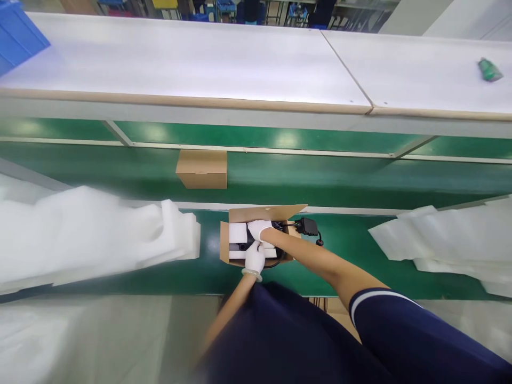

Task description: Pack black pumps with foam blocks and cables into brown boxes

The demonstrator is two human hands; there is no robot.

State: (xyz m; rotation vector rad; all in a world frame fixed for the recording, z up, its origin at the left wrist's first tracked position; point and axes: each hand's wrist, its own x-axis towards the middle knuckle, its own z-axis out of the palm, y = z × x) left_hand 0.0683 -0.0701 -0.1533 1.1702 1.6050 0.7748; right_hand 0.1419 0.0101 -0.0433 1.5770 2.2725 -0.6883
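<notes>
An open cardboard box (224,242) rests on the green bench, its flaps spread. White foam pieces (238,233) and a black object (241,247) lie inside it. Both my hands wear white gloves and reach into the box, touching or nearly touching each other. My left hand (255,257), with a pale bracelet at the wrist, looks closed over the black object's area; what it holds is hidden. Above it, my right hand (258,229) points down among the contents, its fingers mostly hidden. A black adapter-like block (308,226) on a black cable hangs over the box's right side.
A closed cardboard box (204,170) sits behind on the green surface. White foam sheets are stacked at left (100,234) and right (448,245). A raised white shelf (200,58) runs across the back, bearing a blue bin (20,40) and a small green item (489,70).
</notes>
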